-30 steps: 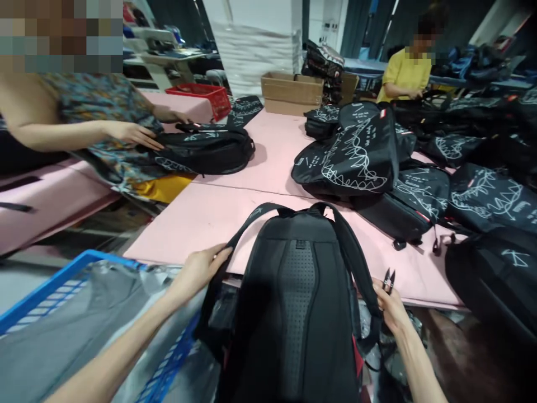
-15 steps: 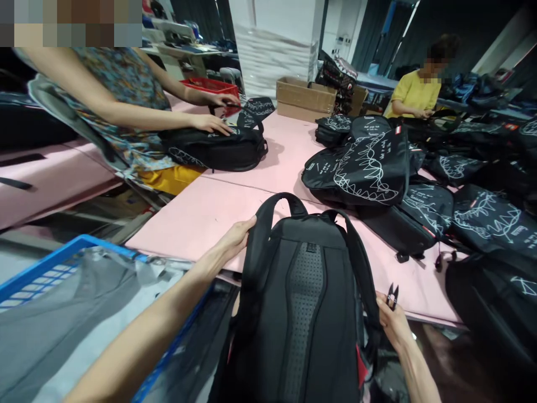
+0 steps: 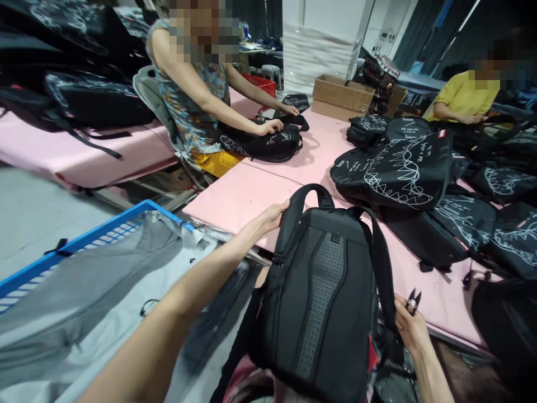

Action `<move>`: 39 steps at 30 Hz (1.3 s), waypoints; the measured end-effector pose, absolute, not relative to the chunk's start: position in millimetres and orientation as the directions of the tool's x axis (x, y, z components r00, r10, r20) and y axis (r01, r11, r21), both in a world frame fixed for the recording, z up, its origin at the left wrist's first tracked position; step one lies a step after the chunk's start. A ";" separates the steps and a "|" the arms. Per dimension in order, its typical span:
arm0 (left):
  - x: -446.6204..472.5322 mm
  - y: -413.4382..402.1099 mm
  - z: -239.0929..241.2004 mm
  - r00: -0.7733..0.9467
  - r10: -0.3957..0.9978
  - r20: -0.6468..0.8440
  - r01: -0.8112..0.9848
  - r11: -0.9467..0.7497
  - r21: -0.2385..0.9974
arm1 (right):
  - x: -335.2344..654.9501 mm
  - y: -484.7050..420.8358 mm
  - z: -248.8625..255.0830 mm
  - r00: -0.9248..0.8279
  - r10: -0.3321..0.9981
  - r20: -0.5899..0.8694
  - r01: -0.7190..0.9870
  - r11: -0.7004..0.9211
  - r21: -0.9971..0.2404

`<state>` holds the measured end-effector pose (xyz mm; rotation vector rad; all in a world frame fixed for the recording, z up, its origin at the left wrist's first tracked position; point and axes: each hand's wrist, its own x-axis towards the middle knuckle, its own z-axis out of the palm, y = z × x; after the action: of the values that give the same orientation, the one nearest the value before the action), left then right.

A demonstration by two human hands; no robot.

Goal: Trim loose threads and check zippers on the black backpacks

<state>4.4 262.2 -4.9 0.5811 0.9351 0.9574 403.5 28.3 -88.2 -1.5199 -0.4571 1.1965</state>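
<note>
A black backpack leans upright against the table edge, its padded back panel towards me and its top loop handle upward. My left hand is closed round the outer edge of the left shoulder strap. On the other side, my right hand pinches the right shoulder strap. Small dark thread snips stick up from that same hand, blades pointing upward. The backpack's front faces away and is hidden. A bit of red fabric shows at its lower right side.
Several black backpacks with white scribble prints are piled on the pink table at right. A blue crate holding grey material stands at left. Across the table a co-worker handles another backpack. A cardboard box sits behind.
My view has swung left, so the scene sits further right. The backpack has lifted or tipped so its lower edge now shows. Both hands keep their hold on the straps.
</note>
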 end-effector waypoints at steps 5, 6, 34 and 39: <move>3.3 256.5 -3.5 0.291 0.855 -0.429 -0.432 0.518 0.739 | 396.4 23.5 -72.3 0.550 0.774 -0.313 -0.077 -0.327 -0.942; 3.4 253.8 -2.3 0.301 0.850 -0.432 -0.432 0.526 0.733 | 393.4 23.4 -66.1 0.630 0.741 -0.232 0.030 -0.321 -0.947; 42.1 97.6 29.4 0.383 0.840 -0.385 -0.338 0.515 0.787 | 183.3 73.6 20.6 0.154 0.988 -0.031 0.100 -0.046 -0.994; 44.0 93.0 35.6 0.385 0.823 -0.418 -0.378 0.554 0.742 | 183.8 65.0 23.7 0.190 0.951 0.244 0.343 0.168 -0.924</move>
<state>44.0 93.0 35.6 0.5981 0.8661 0.8252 183.8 65.0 23.7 -1.3779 -1.3543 0.7079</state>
